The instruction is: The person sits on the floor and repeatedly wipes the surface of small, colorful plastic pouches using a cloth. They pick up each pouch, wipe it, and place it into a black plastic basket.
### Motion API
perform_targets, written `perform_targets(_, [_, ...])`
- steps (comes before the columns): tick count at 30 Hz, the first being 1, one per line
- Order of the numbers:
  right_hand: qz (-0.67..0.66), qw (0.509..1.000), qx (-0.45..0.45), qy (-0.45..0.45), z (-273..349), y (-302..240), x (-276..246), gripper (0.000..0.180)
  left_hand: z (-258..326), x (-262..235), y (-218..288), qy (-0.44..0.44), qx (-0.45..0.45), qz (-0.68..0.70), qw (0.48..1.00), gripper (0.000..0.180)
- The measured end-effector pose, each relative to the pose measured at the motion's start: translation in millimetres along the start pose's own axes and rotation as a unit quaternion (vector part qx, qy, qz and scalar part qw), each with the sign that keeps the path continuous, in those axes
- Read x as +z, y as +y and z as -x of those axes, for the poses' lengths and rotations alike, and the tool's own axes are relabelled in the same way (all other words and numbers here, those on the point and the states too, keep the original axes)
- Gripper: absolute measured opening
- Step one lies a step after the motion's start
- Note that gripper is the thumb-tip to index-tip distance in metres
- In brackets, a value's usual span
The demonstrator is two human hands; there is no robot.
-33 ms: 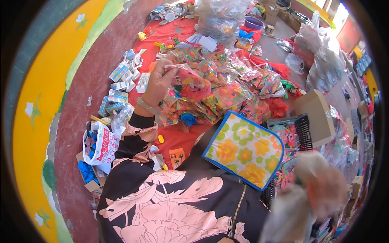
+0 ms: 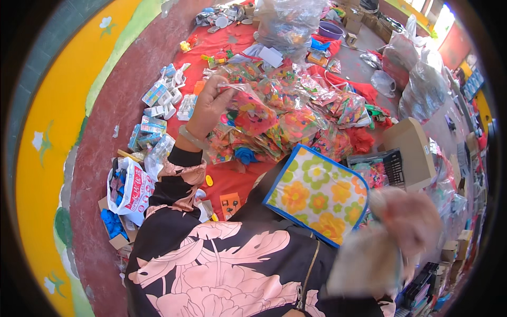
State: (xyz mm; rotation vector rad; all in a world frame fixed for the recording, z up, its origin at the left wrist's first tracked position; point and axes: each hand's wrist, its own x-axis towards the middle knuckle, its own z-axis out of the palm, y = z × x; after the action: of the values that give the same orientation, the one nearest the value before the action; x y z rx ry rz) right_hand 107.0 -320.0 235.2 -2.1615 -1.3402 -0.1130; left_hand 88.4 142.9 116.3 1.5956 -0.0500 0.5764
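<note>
My left hand (image 2: 211, 108) is closed, pinching the top edge of a clear plastic packet (image 2: 252, 112) with colourful contents on red. The packet hangs over a large pile of similar packets (image 2: 296, 129) on a red ground sheet. Smeared by motion, my right hand (image 2: 409, 219) is at the lower right, its fingers unreadable. Against it is a greyish-beige, sheet-like thing (image 2: 364, 264), too blurred to name. Across my lap lies a flower-patterned cloth pad (image 2: 319, 195) with blue edging, just left of the right hand.
Right of the pad stands a black plastic crate (image 2: 393, 168) with packets in it, beside an open cardboard box (image 2: 409, 150). A white carrier bag (image 2: 134, 193) and small blue-and-white boxes (image 2: 154, 127) line the left. Big clear plastic sacks (image 2: 290, 26) stand at the back.
The right hand has shifted a little up and left, and the blurred greyish-beige thing has moved left with it. The left hand's packet has swung slightly.
</note>
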Motion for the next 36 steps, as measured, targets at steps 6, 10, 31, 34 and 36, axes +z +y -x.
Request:
perform_targets(6, [-0.453,0.863,0.149,-0.167,-112,54,101,0.062,13,16,47,-0.126,0.016,0.037,0.991,0.017])
perform_targets(10, [-0.579,0.765,0.058,-0.276,-151,40,141,0.075,20,19,83,-0.261,0.009,0.022,0.965,0.013])
perform_targets(31, [0.073,0.990,-0.116,0.032,-164,-26,146,0.010,60,11,86,-0.071,-0.129,-0.049,0.988,0.020])
perform_targets(34, [0.084,0.987,-0.136,0.027,-162,-31,145,0.010,63,18,89,-0.064,-0.129,-0.064,0.988,0.018])
perform_targets(36, [0.059,0.992,-0.115,-0.009,-159,-27,141,0.008,66,23,91,-0.043,-0.090,-0.071,0.993,0.019])
